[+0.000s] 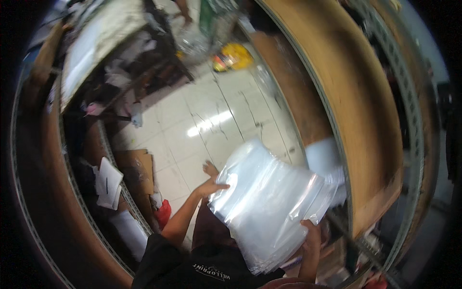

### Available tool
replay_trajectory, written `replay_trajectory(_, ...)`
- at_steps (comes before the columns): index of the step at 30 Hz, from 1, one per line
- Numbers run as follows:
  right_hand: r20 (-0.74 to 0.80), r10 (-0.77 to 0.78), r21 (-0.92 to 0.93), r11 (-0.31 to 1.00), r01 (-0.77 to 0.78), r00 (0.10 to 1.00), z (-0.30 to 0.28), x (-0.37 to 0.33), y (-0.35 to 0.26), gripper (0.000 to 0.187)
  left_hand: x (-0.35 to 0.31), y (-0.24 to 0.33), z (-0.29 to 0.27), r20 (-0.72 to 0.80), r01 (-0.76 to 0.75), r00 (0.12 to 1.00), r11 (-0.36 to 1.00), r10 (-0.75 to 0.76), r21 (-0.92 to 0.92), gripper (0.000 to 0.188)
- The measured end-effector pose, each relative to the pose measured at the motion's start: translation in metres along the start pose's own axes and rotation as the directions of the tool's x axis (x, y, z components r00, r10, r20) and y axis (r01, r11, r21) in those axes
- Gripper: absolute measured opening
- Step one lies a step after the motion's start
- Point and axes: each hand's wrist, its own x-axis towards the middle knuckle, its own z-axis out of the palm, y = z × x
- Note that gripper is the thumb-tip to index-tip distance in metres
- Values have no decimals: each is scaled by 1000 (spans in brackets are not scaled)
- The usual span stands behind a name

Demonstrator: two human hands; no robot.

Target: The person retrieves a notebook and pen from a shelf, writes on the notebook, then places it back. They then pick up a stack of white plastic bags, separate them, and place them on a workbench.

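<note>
A thick stack of clear plastic sheets or bags (269, 197) is held up in front of my body, its shiny surface creased and catching the light. My left hand (210, 187) grips its left edge, thumb lying on top and the other fingers hidden beneath. On the lower right edge, my right hand (311, 230) is closed around the stack, with part of its fingers out of sight underneath. The stack's far right corner reaches close to the shelf on the right.
A metal-framed shelf with wooden boards (356, 96) curves along the right; another rack (72, 183) stands at left. White folded material (109, 183) and cardboard (137, 166) lie low at left. A yellow bag (233, 57) rests on the tiled floor (211, 120) ahead, near a table (103, 43).
</note>
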Motion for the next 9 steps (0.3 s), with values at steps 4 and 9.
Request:
replay_trajectory(4, 219, -124, -12, 992, 130, 968, 102, -33, -62, 67, -84, 66, -57, -212, -105, 975, 976, 63, -191, 59)
replay_trajectory(9, 476, -176, -190, 936, 297, 862, 251, -89, -153, 63, -173, 127, -131, -489, -369, 842, 905, 228, -213, 67)
